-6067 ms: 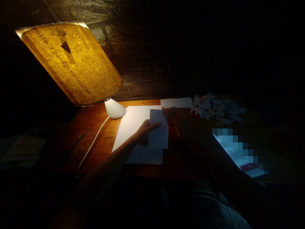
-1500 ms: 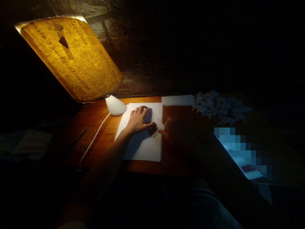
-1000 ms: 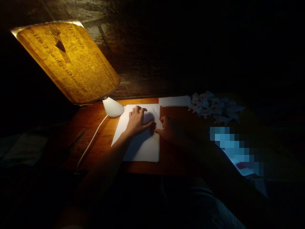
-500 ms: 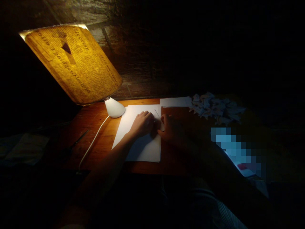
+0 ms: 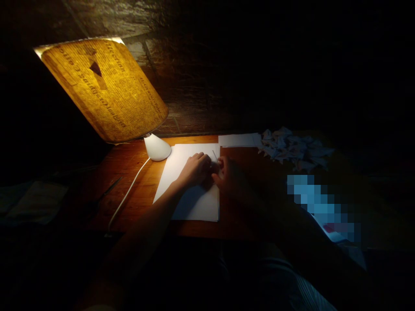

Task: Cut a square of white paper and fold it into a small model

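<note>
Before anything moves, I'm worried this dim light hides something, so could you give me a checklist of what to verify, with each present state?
1. Table lamp lit: ok, the shade is glowing.
2. Small paper between left hand and right hand: ok, its pale edge shows there.
3. Firm grip on that paper: cannot tell, the fingertips are partly hidden or in shadow.
4. Even light on both hands: not ok, the right is much darker.
5. Pile of folded papers apart from the hands: ok, it lies beyond them to the right.
6. Lit screen readable: not ok, mostly pixelated.
</note>
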Tool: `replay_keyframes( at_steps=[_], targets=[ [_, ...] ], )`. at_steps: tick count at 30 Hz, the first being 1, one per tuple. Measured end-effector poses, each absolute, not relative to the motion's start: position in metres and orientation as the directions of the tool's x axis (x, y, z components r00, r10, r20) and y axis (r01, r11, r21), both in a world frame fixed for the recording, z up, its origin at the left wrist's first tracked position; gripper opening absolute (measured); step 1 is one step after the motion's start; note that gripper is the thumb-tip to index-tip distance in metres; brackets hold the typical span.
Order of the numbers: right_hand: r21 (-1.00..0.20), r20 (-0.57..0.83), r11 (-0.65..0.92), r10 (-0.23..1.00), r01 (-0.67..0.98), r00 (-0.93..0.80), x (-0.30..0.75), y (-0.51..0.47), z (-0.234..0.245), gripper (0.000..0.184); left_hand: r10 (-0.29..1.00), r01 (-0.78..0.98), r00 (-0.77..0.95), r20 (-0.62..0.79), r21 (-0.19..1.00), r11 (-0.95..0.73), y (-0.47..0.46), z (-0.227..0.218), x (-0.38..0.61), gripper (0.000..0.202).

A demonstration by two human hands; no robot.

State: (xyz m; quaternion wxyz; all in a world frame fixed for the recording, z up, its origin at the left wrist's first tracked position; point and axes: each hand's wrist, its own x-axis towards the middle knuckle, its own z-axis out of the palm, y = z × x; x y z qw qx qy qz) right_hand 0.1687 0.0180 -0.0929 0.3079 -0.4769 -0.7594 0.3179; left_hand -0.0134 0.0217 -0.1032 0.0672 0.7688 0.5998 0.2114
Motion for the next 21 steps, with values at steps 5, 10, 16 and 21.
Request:
replay_keyframes(
  at_steps=[5, 10, 16, 21],
  targets=[
    [-0.94, 0.062, 0.153, 0.956, 0.306, -0.287, 0.171, 0.026, -0.09, 0.042, 0.947, 0.894, 0.22, 0.236, 0.34, -0.292, 0.022, -0.104, -0.016, 0.01],
    [-0.993, -0.04, -0.009, 0.964, 0.116, -0.264, 0.175, 0.037, -0.087, 0.039, 0.945, 0.88, 0.205, 0.255, 0.376, -0.292, 0.022, -0.106, -0.016, 0.013],
    [-0.979, -0.139, -0.186, 0.903, -0.079, -0.406, 0.172, 0.033, -0.076, 0.038, 0.952, 0.791, 0.186, 0.242, 0.538, -0.291, 0.019, -0.098, -0.012, 0.027],
    [-0.973, -0.168, -0.221, 0.868, -0.06, -0.467, 0.169, 0.027, -0.075, 0.042, 0.949, 0.794, 0.228, 0.216, 0.523, -0.31, 0.019, -0.094, -0.013, 0.032]
  ],
)
